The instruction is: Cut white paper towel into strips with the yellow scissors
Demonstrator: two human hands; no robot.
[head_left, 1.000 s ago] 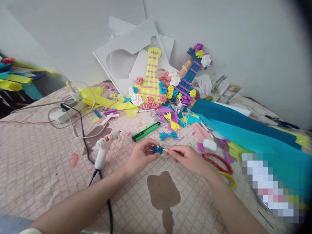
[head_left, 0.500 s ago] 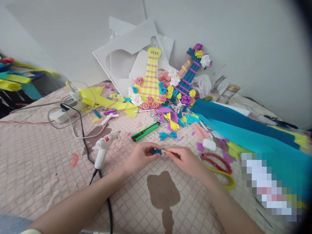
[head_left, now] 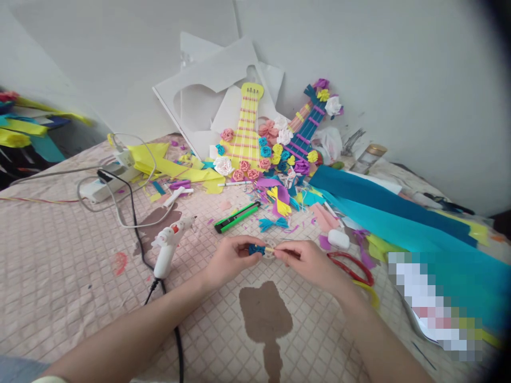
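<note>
Blue crinkly piece (head_left: 256,249) over the counter (head_left: 207,330)
Left grip (head_left: 229,259) pinches it, right grip (head_left: 305,261) has a pale stick (head_left: 269,249) against it

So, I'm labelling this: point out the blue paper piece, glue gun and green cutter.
Blue paper piece (head_left: 256,249), head view: its visible middle.
Glue gun (head_left: 166,254), head view: its handle.
Green cutter (head_left: 237,217), head view: its body.

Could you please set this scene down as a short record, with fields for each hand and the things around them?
Left hand: holds a dark blue crumpled piece
Right hand: pinches a thin pale stick
Beyond the hands: green cutter, light blue bow
Left side: white glue gun
Right side: small white case
Back: yellow guitar shape
</note>
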